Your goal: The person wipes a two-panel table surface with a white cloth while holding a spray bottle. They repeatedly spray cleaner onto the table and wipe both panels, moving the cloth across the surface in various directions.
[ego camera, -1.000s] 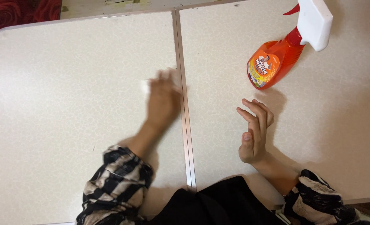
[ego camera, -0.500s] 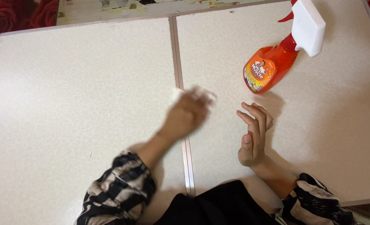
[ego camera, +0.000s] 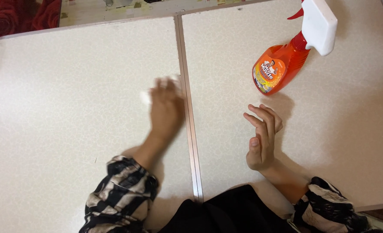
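My left hand (ego camera: 165, 108) lies flat on the pale speckled table (ego camera: 70, 86), just left of the metal seam (ego camera: 187, 108). It presses a small white cloth (ego camera: 145, 97) that peeks out past the fingers; the hand is blurred. My right hand (ego camera: 264, 136) hovers on its edge over the right table half, fingers loosely spread and holding nothing. An orange spray bottle (ego camera: 277, 69) with a white trigger head (ego camera: 317, 26) stands above the right hand, a short way from its fingertips.
The metal seam divides the table into two halves. Patterned sleeves (ego camera: 120, 194) cover both forearms. A red patterned carpet (ego camera: 10, 17) shows beyond the table's far left corner, and the front edge runs near my body.
My left hand with the cloth swept right across the seam, then back left to the left table half. The right hand and the bottle stayed in place.
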